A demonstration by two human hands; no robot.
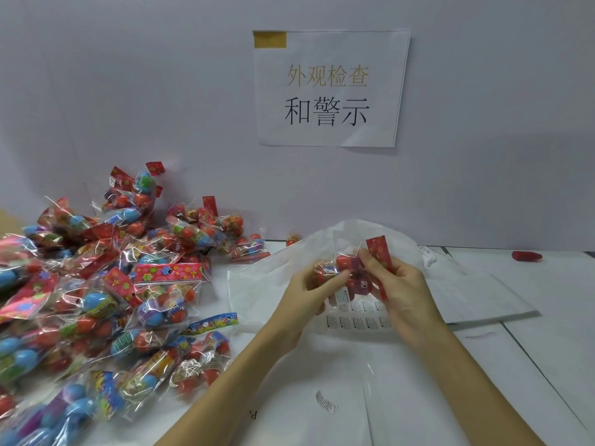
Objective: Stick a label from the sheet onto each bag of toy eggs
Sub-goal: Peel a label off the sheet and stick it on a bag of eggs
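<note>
Bag [346, 272] pinched in both grips, left [310, 289] and right [397, 281], above label sheet [359, 317]; its print too small to read. Wall sign [328, 88] reads 外观检查 和警示.

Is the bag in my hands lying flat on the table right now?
No, both hands hold the bag up above the label sheet.

Both hands [354, 284] grip egg bag [346, 268] over label sheet [360, 317]; bag pile [96, 300] left.
</note>
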